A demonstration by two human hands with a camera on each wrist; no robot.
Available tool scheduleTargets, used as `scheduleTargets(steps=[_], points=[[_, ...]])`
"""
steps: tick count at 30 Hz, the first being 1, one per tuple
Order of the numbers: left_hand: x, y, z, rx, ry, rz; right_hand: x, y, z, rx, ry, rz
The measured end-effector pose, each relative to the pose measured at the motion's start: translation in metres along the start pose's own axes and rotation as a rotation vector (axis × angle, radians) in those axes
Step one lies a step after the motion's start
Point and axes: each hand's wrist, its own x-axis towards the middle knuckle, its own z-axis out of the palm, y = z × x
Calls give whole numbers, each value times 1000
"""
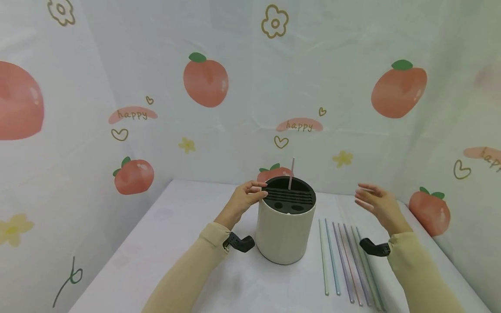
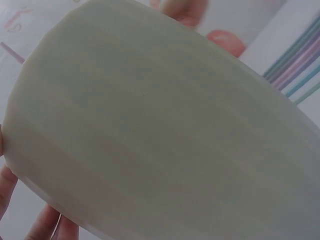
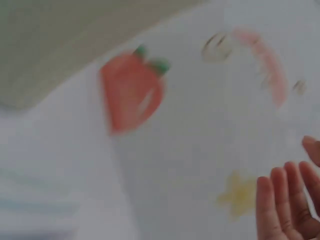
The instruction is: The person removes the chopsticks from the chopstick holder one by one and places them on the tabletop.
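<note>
A white, slightly faceted round holder (image 1: 285, 234) stands upright, with a black slotted and holed insert (image 1: 287, 204) in its top. One thin pale pink stick (image 1: 291, 174) leans up out of the insert's large back opening. My left hand (image 1: 244, 200) touches the left side of the holder's rim with relaxed fingers; in the left wrist view its fingertips (image 2: 42, 225) lie along the holder's edge. To the right of the holder, my right hand (image 1: 377, 204) is raised with nothing in it, its fingers (image 3: 282, 200) extended together.
Several thin pastel sticks (image 1: 344, 261) in green, blue, purple and pink lie side by side on the white table (image 1: 156, 243), right of the holder and under my right forearm. A white cloth printed with fruit (image 1: 207, 82) hangs behind and at both sides.
</note>
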Motion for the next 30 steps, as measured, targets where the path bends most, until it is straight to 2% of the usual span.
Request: scheduleTargets(steps=[3, 5, 8, 12, 15, 19, 22, 26, 30], points=[[-1, 1, 0, -5, -2, 1, 15, -27, 35, 159, -7, -135], [-1, 1, -1, -8, -5, -1, 22, -41, 58, 194, -16, -198], [0, 0, -1, -8, -7, -5, 30, -50, 90, 162, -48, -268], [1, -2, -1, -2, -4, -4, 39, -44, 122, 72, -112, -307], [2, -3, -1, -1, -7, 2, 43, -34, 135, -29, -142, -278], [1, -3, 0, -2, -13, 8, 45, -21, 143, -191, -132, -223], [0, -3, 0, 1, -9, 4, 46, -15, 147, -267, -120, -196], [0, -2, 0, 7, 3, -3, 48, -11, 152, -323, -118, -176], [0, -2, -1, 5, 2, -10, 49, -10, 156, -323, -136, -143]])
